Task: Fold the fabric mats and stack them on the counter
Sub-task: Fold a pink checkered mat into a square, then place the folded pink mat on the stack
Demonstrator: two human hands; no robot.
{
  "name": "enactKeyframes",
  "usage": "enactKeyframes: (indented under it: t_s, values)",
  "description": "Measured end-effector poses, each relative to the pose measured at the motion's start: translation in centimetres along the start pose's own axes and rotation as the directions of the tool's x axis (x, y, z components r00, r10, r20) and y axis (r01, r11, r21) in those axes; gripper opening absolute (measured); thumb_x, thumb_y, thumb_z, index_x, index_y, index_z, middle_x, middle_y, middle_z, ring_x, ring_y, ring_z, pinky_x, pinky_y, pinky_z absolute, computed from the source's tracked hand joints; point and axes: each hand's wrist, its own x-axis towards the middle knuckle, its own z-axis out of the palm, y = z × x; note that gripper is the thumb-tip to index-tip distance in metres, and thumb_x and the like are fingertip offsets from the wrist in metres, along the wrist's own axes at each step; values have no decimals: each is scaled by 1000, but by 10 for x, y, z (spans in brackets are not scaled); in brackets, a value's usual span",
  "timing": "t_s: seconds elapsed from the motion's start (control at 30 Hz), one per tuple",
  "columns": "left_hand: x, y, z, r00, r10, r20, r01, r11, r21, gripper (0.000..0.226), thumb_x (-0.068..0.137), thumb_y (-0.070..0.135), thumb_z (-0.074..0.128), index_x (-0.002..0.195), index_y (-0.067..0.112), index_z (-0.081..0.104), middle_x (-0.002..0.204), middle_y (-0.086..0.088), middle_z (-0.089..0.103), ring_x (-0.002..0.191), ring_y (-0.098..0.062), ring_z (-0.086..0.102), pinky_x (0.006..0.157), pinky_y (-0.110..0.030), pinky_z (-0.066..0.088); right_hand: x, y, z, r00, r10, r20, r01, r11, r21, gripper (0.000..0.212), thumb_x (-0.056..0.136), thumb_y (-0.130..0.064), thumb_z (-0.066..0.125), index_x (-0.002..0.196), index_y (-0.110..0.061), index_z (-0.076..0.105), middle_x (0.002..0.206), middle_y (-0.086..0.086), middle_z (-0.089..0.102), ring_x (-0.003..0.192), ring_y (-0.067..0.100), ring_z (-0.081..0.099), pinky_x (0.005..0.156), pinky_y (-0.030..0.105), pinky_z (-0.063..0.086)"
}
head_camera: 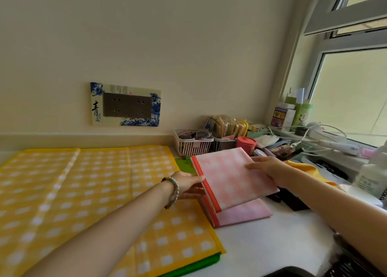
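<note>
A folded pink checked mat (228, 178) with a red border is held tilted above the counter. My left hand (188, 184) grips its red left edge and my right hand (270, 168) holds its right side, fingers lying over the top. Under it a second folded pink mat (245, 214) lies flat on the white counter (272, 245). To the left a large yellow checked mat (83, 193) is spread open, with a green mat (201, 264) showing beneath its edge.
A pink basket (191, 144), a red jar (246, 144), packets and cables crowd the back right near the window. A yellow cloth (307, 169) and a white bottle (370, 178) sit at the right. A wall socket (126, 107) is above the counter.
</note>
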Motion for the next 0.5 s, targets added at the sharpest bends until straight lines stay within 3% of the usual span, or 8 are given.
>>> enactKeyframes:
  t_s: [0.07, 0.17, 0.33, 0.5]
  values:
    - [9, -8, 1, 998, -15, -54, 17, 1000, 24, 29, 83, 12, 69, 107, -2, 60, 80, -9, 68, 61, -14, 67, 46, -22, 54, 7, 11, 1, 999, 53, 1, -52, 996, -69, 41, 82, -13, 70, 122, -15, 62, 111, 13, 65, 98, 28, 63, 93, 38, 50]
    - [16, -17, 2, 995, -45, -91, 54, 993, 104, 26, 82, 15, 70, 102, -1, 65, 80, -7, 69, 67, -14, 66, 47, -22, 54, 16, 25, 8, 998, 63, -11, -64, 981, -185, 42, 80, -18, 73, 121, -16, 63, 115, 8, 64, 102, 24, 62, 95, 32, 48]
    - [19, -22, 2, 992, -54, -110, 75, 979, 188, 20, 81, 21, 72, 92, 6, 65, 75, -4, 67, 52, -8, 64, 46, -20, 53, 21, 35, 16, 998, 44, -38, -52, 963, -263, 37, 85, -16, 68, 120, -12, 63, 104, 5, 61, 89, 18, 57, 80, 24, 46]
    - [18, -23, 1, 994, -33, -108, 57, 973, 223, 21, 79, 23, 74, 87, 7, 64, 76, -4, 67, 46, -5, 63, 44, -18, 52, 23, 38, 16, 999, 31, -39, -43, 939, -340, 37, 87, -22, 66, 123, -12, 62, 103, 2, 57, 91, 16, 53, 80, 23, 43]
